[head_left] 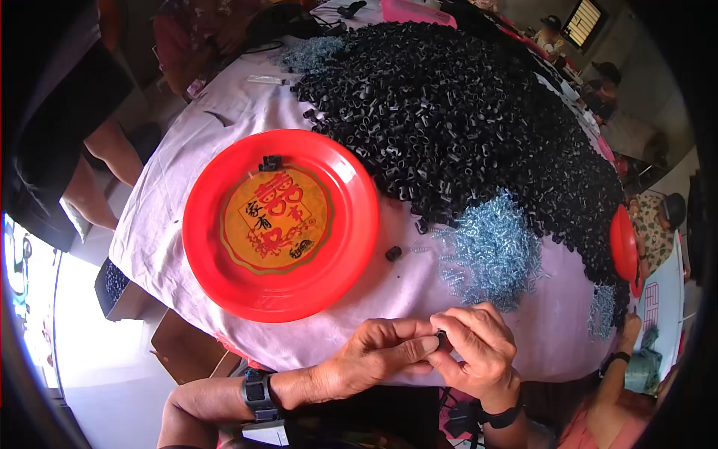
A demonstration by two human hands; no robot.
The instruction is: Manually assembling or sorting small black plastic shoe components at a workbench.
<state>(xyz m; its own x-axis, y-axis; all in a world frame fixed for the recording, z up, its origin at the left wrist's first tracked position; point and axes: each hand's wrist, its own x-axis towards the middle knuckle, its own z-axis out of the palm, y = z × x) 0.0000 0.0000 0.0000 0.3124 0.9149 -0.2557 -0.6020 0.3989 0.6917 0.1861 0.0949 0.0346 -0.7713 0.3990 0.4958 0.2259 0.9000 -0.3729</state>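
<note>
At the near edge of the table, my left hand (381, 348) and my right hand (476, 348) meet, fingertips pinched together. Between them is a small black plastic part (441, 339), mostly covered by the fingers. Whether a screw is in the fingers too, I cannot tell. Just beyond my right hand lies a heap of small silvery-blue screws (493, 251). A large heap of small black plastic parts (449, 112) spreads over the far and right side. To the left sits a round red tray (202, 232), holding a few joined black parts (271, 162) near its far rim.
A single black part (393, 254) lies on the pale pink cloth (239, 97) between tray and screws. Open cardboard boxes (187, 348) stand below the table's left edge. Other people sit around the table; one person's arm (609, 382) is close on my right.
</note>
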